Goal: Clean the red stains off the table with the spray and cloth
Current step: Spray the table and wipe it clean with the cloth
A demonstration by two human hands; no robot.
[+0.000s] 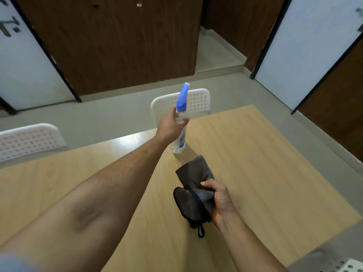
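At tabletop (pixel 265 173) centre: spray bottle (pixel 179 134) gripped upright by left hand (pixel 170 124); dark cloth (pixel 196 191) bunched in right hand (pixel 220 199).
No red stains visible; nozzle should be aimed downward before triggering.

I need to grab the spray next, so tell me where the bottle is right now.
In the head view the spray bottle stands upright on the wooden table near its far edge, gripped by the left hand, just beyond the dark cloth held in the right hand.
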